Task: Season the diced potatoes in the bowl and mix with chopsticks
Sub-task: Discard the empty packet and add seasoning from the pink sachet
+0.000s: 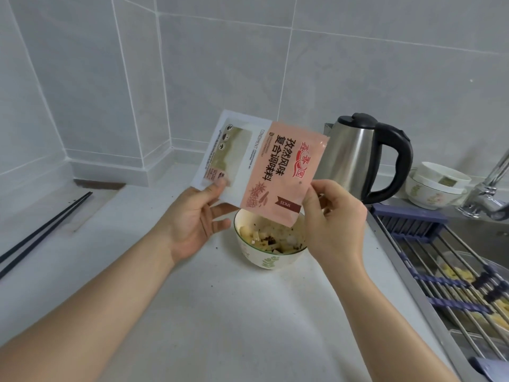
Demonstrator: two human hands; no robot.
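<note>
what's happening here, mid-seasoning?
Yes. Both hands hold a pink and white seasoning packet over the bowl of diced potatoes: left hand pinches the white end, right hand the pink end. Dark seasoning is already on the potatoes. The chopsticks lie unused on the counter.

Two bare forearms are showing in the head view, reaching in from the lower edge of the picture. No sleeve is covering either one up to where the picture is cutting them off. The left hand (197, 219) is wearing no glove, ring or wristband, and its thumbnail is showing short and unpainted. The right hand (334, 221) is likewise wearing nothing on the fingers or the wrist that can be seen. Both wrists are showing plain, with no watch or bracelet. The rest of the person is lying outside the picture.
</note>
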